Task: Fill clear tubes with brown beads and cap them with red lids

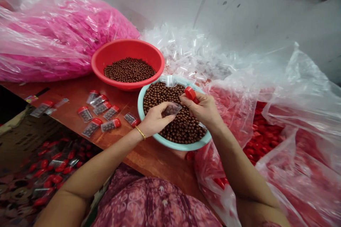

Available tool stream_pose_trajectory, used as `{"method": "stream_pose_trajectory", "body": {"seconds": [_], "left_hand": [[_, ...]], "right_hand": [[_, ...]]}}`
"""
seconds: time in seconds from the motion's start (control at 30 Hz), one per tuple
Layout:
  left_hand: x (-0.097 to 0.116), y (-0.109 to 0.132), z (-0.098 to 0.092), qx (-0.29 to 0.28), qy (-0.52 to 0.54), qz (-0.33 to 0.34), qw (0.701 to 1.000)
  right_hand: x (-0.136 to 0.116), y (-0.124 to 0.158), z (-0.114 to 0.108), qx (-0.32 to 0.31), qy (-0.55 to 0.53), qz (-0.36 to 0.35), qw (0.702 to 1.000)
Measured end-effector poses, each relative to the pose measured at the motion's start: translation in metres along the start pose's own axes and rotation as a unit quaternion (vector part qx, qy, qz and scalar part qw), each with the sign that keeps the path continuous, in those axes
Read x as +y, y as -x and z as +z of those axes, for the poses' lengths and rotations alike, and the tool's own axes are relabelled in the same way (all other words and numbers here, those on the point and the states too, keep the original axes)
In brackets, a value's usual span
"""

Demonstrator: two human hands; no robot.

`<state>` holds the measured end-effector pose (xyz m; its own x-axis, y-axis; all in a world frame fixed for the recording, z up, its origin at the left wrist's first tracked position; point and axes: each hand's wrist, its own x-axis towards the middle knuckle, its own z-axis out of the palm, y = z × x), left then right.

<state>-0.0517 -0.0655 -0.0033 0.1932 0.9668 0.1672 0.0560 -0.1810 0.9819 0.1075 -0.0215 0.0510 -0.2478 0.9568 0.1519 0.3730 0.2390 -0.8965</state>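
Over the pale blue round basin (176,145): a small clear plastic vial (173,109) with dark balls inside, held above the loose glossy brown balls (183,127) that fill the basin.
Left hand (154,118): closed on the vial's left part, thumb along its near side.
Right hand (206,108): fingers drawn in, gripping a bright red plastic cap (190,93).
Vial to cap: the vial's long axis runs roughly left to right, its free end towards the right hand; the cap sits just beyond that end, slightly farther from the body. Whether the end is open, I cannot tell.
Left of the basin: red-capped clear vials (111,112) lying on the reddish-brown table (160,166).
Behind: a red round bowl (101,56) of brown balls, beside heaped clear tubes (197,49).
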Motion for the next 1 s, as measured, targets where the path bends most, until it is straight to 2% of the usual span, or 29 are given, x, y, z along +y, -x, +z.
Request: {"method": "stream_pose_trajectory", "body": {"seconds": [0.17,0.33,0.47,0.6,0.67,0.77,0.87,0.93,1.0], "left_hand": [[0.0,0.0,-0.001,0.002,0.044,0.005,0.999],[-0.001,0.002,-0.002,-0.019,0.008,0.002,1.0],[0.004,0.004,-0.005,-0.037,0.002,0.013,0.999],[0.009,0.006,-0.005,-0.025,-0.015,0.018,0.999],[0.01,0.007,-0.004,-0.009,-0.037,0.011,0.999],[0.01,0.008,-0.001,0.01,-0.079,-0.003,0.997],[0.011,0.008,0.0,-0.003,-0.125,-0.003,0.992],[0.013,0.008,0.0,-0.023,-0.148,0.0,0.989],[0.015,0.007,-0.001,-0.04,-0.162,-0.002,0.986]], "right_hand": [[0.005,0.001,-0.001,-0.008,0.11,-0.005,0.994],[-0.002,0.012,-0.007,-0.046,0.181,-0.029,0.982],[0.0,0.019,-0.003,-0.105,0.178,-0.055,0.977],[0.007,0.024,0.004,-0.125,0.152,-0.071,0.978],[0.008,0.028,0.005,-0.13,0.178,-0.09,0.971],[0.009,0.033,0.003,-0.132,0.29,-0.146,0.937],[0.011,0.036,-0.002,-0.126,0.409,-0.227,0.875],[0.012,0.038,-0.005,-0.123,0.452,-0.292,0.834],[0.012,0.039,-0.007,-0.121,0.463,-0.336,0.812]]}}
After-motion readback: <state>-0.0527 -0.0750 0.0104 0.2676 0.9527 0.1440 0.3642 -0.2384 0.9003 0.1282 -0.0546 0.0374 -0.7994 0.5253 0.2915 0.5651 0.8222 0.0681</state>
